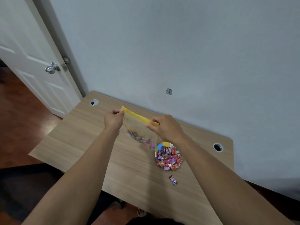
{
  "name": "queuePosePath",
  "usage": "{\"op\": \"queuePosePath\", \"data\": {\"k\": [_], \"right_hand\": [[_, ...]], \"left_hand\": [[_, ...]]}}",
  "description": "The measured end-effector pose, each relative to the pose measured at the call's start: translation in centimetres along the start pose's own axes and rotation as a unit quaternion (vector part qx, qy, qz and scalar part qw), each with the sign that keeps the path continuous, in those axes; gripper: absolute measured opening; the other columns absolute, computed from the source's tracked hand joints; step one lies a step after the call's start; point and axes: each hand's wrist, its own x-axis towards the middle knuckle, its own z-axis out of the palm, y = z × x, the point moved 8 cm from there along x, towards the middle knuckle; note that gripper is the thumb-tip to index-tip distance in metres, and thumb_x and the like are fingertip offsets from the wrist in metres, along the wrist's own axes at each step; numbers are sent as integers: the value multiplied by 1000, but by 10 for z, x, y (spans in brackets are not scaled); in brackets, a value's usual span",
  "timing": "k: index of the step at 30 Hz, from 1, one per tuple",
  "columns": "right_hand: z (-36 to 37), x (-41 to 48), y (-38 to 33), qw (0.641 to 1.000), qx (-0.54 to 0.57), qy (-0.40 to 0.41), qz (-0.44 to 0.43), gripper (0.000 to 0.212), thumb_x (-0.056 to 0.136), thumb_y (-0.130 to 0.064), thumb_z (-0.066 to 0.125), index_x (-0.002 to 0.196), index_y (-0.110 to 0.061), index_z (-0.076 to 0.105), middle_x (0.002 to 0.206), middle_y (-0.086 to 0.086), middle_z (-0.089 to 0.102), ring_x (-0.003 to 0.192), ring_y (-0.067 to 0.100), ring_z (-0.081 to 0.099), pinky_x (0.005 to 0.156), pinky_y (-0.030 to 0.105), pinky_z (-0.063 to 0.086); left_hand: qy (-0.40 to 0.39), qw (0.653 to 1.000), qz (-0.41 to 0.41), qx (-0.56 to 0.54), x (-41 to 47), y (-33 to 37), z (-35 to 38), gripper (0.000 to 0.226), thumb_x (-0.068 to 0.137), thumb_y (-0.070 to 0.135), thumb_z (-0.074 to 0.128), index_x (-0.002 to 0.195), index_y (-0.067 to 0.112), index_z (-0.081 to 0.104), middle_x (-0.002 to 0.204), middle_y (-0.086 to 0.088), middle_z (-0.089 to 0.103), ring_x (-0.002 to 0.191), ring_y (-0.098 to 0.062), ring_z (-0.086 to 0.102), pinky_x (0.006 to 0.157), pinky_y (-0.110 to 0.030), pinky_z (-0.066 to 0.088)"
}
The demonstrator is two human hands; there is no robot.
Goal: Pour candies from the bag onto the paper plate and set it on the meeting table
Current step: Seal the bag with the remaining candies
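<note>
- We've got a white panelled door (34, 62) on the left, standing open, with a shiny round knob (52, 68).
- We can see two cable holes: one (94, 102) by the far left corner, another (217, 147) out on the right.
- There's a small grey scuff (168, 91) on the pale wall (178, 46).
- Reddish wood floor (19, 108) beyond the door.

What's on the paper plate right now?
A heap of wrapped candies, mostly red and purple, covers the paper plate; only its colourful far rim shows. The plate's centre is hidden under them. One stray candy lies off it on the table.
</note>
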Motion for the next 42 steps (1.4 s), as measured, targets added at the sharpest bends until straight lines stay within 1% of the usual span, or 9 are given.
{"op": "queuePosePath", "data": {"k": [7,12,16,19,22,27,31,36,42], "right_hand": [[-13,-11,36,999,36,-25,31,24,97,-48,71,88,-25,73,79,-11,68,72,5,59,65,33,42],[-4,-17,40,996,69,-58,27,30,90,-55,79,91,-25,73,83,-10,69,76,10,62,70,36,47],[-4,-13,24,993,106,-59,10,49,85,-62,80,124,-33,76,110,-13,76,98,5,70,87,30,55],[-8,-2,6,993,108,-41,-11,36,90,-58,77,113,-30,79,98,-9,78,88,11,71,81,35,54],[-9,6,-4,995,100,-22,-21,26,95,-51,75,96,-25,78,83,-2,76,79,17,69,74,39,53],[-8,6,-8,997,76,-12,-17,34,96,-47,75,80,-17,74,67,4,66,58,16,50,58,35,35],[-7,6,-15,999,48,-4,-8,39,95,-55,73,83,-18,80,63,2,67,53,14,50,57,35,37],[-6,-4,-16,1000,5,-7,-23,43,97,-60,67,84,-22,83,62,-4,66,52,11,54,56,33,42],[-7,-9,-22,998,-37,-15,-50,43,99,-60,64,88,-21,80,63,-9,57,59,12,52,55,32,35]], "left_hand": [[-209,975,56,43,-25,7,5,17,107,30,62,91,26,68,96,4,74,89,-6,62,78,-32,41],[-219,972,80,17,-39,19,14,14,107,28,62,94,25,68,97,4,72,89,-6,63,78,-30,43],[-241,966,96,17,-51,27,29,11,107,23,63,98,20,68,90,7,71,70,1,59,64,-20,43],[-260,959,111,21,-62,30,38,10,107,20,63,105,12,69,92,0,70,69,1,59,55,-10,45],[-274,953,127,32,-70,32,45,10,106,16,63,104,8,70,91,-2,69,67,6,61,59,-6,45],[-190,978,89,-1,-66,20,47,9,102,10,69,94,9,72,85,-2,73,75,-4,67,77,-19,52],[-81,996,43,-18,-58,4,43,11,102,14,69,90,13,71,87,-4,75,82,-17,68,86,-34,56],[-23,998,58,19,-42,2,24,11,100,23,70,92,16,72,97,-7,78,88,-21,70,86,-38,56],[9,999,39,34,-31,1,14,10,101,25,70,96,16,73,105,-8,78,93,-22,70,80,-31,51]]}}
